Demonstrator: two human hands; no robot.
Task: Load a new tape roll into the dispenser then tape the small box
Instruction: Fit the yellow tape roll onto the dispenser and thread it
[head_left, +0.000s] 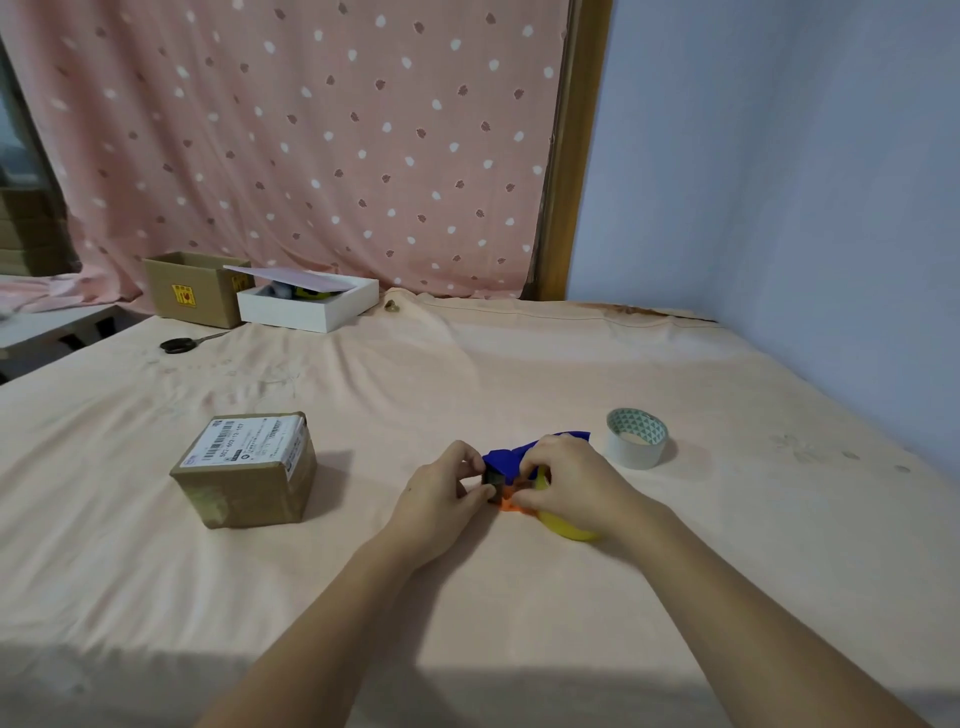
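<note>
Tape dispenser (511, 462), the blue one, sits on the peach sheet (467, 364) right between both hands. Left hand (441, 493) pinches its dark front end with curled fingers, right hand (566, 483) is clamped over the body with a yellow tape roll (569, 527) poking out underneath. The small box (247, 467) with the shipping label sits well off to the left, untouched. A white tape roll (636, 438) stands just right of the right hand.

Soft, dim indoor light — slight blur, wide-angle bending at edges.
</note>
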